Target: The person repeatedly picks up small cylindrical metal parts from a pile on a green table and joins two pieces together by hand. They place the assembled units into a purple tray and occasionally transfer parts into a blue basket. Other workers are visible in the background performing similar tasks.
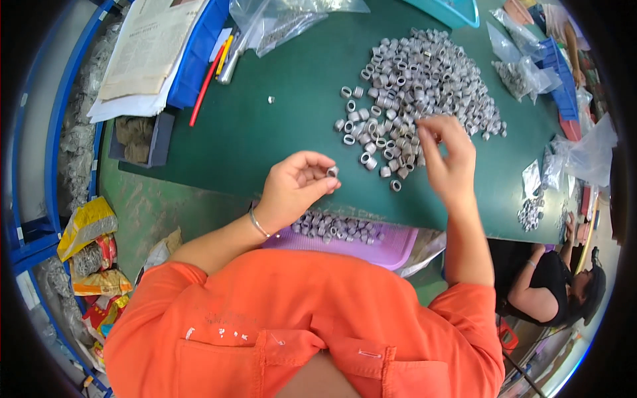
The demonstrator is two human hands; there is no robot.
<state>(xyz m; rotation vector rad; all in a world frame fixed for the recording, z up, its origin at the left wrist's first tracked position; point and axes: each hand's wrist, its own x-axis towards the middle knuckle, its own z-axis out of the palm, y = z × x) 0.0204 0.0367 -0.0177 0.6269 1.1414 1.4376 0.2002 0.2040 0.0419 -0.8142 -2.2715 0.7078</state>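
Observation:
My left hand (pixel 290 189), with a bracelet at the wrist, pinches a small grey metal ring (pixel 332 172) between thumb and fingers above the green table's near part. My right hand (pixel 452 159) reaches over the near side of a big pile of metal rings (pixel 424 79). Its thumb and fingertips come close together at the pile; whatever may be between them cannot be made out. Several loose rings (pixel 350 139) lie along the pile's left edge. Below the table edge, in front of my body, a pink tray (pixel 391 252) holds more rings (pixel 338 227).
One small piece (pixel 271 100) lies alone on the green tabletop (pixel 232 146). At left are a red pen (pixel 206 86), papers (pixel 142 50), a blue bin (pixel 199 56) and a grey box (pixel 161 139). A turquoise tray (pixel 458 13) stands far back. Another person (pixel 547 285) sits at right.

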